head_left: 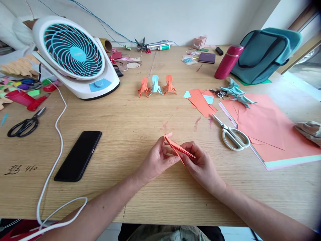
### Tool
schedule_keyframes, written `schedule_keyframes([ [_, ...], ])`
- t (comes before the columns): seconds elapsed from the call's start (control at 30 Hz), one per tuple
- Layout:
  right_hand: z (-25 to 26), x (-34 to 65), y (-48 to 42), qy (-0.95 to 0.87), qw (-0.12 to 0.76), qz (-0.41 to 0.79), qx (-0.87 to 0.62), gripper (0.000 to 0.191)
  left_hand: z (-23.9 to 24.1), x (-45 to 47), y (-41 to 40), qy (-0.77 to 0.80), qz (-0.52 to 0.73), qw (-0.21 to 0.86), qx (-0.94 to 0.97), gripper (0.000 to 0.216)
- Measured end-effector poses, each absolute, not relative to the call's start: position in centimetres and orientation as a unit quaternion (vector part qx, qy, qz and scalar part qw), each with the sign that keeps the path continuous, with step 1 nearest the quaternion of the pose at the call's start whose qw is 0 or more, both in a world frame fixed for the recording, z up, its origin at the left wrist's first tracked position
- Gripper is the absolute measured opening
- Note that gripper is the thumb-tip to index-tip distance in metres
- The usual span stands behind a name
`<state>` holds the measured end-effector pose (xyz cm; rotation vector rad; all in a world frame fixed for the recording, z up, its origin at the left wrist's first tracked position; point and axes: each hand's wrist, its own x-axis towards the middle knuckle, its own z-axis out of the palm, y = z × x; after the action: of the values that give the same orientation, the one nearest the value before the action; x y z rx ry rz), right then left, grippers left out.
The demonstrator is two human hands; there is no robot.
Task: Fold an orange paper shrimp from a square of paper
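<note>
Between my two hands is a piece of folded orange paper (177, 147), narrow and pointed, with several layers fanning apart toward the lower right. My left hand (157, 159) grips its left side, the thumb along the lower edge and fingers behind. My right hand (200, 164) pinches the right end between thumb and fingers. Both hands are just above the table near its front. Beyond them stand two orange origami figures (144, 87) with a light-blue origami figure (155, 85) in the middle. White-handled scissors (233, 135) lie open to the right of my hands.
On the right are orange paper sheets (265, 124), paper scraps (202, 102), teal folded pieces (233, 88), a magenta bottle (228, 63) and a teal bag (263, 55). Leftward are a fan (80, 57), its white cable (59, 134), a phone (78, 155) and black scissors (26, 125).
</note>
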<state>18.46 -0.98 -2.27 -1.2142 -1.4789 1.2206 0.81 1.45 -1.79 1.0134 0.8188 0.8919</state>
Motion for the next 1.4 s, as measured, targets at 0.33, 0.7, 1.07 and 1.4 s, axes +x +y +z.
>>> schedule_keyframes([
  [0.33,-2.2,19.1,-1.0,-0.734,0.434,0.255,-0.456,0.005,-3.9,0.4,1.5,0.351,0.404,0.714,0.452,0.105],
  [0.7,-1.4,20.6,-0.7,-0.790,0.439,0.075,-0.421,0.014,-3.2,-0.2,2.2,0.357,0.364,0.673,0.536,0.123],
  [1.07,-1.2,21.5,-0.9,-0.873,0.316,-0.045,-0.369,0.015,-1.6,-2.0,2.9,0.374,0.328,0.341,0.798,0.066],
  [1.4,-2.0,20.6,-0.4,-0.882,0.276,0.034,-0.380,0.007,-1.7,-1.5,2.7,0.314,0.205,0.289,0.881,0.042],
])
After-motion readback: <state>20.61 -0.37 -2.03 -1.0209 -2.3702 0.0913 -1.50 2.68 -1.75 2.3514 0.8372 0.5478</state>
